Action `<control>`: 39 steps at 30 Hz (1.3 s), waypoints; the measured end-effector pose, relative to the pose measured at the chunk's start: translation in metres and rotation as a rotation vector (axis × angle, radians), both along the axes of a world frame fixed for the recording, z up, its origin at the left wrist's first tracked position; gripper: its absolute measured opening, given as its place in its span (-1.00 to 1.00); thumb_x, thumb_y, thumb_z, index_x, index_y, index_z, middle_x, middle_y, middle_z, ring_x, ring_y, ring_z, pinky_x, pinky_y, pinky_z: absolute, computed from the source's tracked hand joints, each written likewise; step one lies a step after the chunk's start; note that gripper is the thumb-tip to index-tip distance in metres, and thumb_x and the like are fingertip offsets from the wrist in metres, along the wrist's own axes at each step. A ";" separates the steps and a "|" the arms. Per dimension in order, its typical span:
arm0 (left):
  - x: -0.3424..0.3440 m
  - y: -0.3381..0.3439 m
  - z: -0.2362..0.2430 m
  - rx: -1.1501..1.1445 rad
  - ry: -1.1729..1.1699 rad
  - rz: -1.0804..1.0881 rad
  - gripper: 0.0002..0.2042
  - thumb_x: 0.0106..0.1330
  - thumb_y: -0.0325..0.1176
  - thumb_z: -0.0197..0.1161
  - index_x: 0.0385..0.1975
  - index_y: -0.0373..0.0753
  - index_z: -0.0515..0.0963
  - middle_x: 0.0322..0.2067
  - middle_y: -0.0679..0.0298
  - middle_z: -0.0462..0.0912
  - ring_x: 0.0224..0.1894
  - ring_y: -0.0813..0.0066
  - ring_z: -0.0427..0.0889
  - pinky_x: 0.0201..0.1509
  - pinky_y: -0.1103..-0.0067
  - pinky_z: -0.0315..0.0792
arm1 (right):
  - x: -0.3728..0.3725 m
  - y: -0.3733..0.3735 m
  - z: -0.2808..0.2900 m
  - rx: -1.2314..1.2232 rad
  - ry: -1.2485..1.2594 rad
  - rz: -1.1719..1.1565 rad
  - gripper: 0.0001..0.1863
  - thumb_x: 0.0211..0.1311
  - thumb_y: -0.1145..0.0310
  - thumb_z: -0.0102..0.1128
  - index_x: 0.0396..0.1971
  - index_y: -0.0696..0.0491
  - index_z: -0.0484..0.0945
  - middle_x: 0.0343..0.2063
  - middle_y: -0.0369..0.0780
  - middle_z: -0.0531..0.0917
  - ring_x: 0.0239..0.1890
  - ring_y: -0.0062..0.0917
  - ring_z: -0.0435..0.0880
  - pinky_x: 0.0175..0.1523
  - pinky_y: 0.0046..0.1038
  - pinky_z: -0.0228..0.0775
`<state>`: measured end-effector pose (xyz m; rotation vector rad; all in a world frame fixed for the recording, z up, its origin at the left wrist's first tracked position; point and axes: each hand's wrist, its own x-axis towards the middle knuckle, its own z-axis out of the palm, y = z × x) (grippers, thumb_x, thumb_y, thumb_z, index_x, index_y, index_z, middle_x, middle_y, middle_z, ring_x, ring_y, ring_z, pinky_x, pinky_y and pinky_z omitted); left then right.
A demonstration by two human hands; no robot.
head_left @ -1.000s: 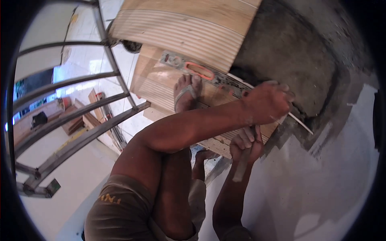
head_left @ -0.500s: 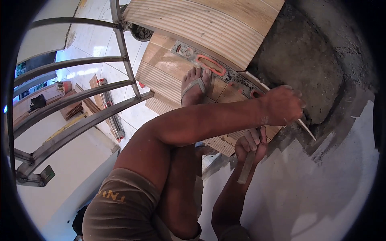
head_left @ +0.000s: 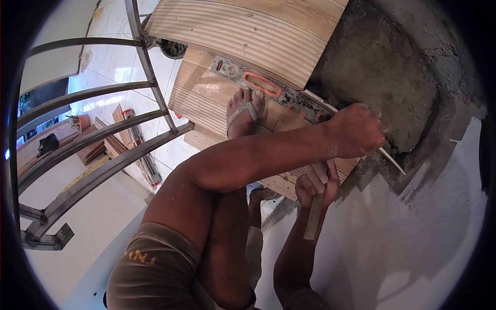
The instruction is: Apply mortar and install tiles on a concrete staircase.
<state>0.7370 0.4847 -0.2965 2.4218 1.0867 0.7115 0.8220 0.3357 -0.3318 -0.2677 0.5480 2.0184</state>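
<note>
My left hand reaches across from the left and is closed over a thin pale tile edge, which shows on both sides of the fist. The tile stands beside a rough grey cement bed. Lower down, my right hand is closed around a flat greyish bar whose free end points down along my forearm. What lies at the bar's other end is hidden by my fingers and left forearm. A mortar-spattered spirit level with orange trim lies on the wood-look step tiles, its near end close to my left hand.
A sandalled foot stands on the tread by the level. A ribbed step rises above it. Metal railing lines the left. Beyond it are a tile cutter and stacked tiles. A pale wall is at the right.
The whole view has shifted slightly, with the steps and railing a little further left. Both hands keep nearly the same places and grips.
</note>
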 end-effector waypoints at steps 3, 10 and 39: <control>-0.001 0.001 0.001 -0.011 -0.018 0.003 -0.88 0.12 -0.33 0.28 -0.60 -0.15 0.67 -0.31 0.29 0.68 -0.10 0.27 0.72 -0.08 0.34 0.63 | 0.004 -0.002 -0.001 -0.027 -0.011 0.008 -0.60 0.68 0.12 -0.30 0.05 0.12 0.42 -0.59 -0.32 0.42 -0.70 -0.62 0.38 -0.59 -0.52 0.23; 0.001 0.003 -0.002 -0.012 -0.019 -0.004 -0.91 0.09 -0.35 0.30 -0.57 -0.18 0.68 -0.34 0.26 0.68 -0.13 0.26 0.72 -0.12 0.34 0.64 | 0.034 -0.001 0.009 -0.095 -0.214 -0.014 -0.60 0.67 0.09 -0.27 -0.02 0.14 0.40 -0.60 -0.35 0.42 -0.72 -0.66 0.36 -0.64 -0.57 0.21; -0.001 0.003 -0.001 -0.007 -0.039 0.012 -0.91 0.06 -0.35 0.30 -0.58 -0.19 0.68 -0.30 0.25 0.71 -0.14 0.24 0.75 -0.13 0.31 0.64 | 0.036 0.010 0.018 -0.180 -0.664 0.207 -0.63 0.64 0.06 -0.13 -0.12 0.02 0.55 -0.66 -0.41 0.36 -0.75 -0.67 0.30 -0.69 -0.55 0.20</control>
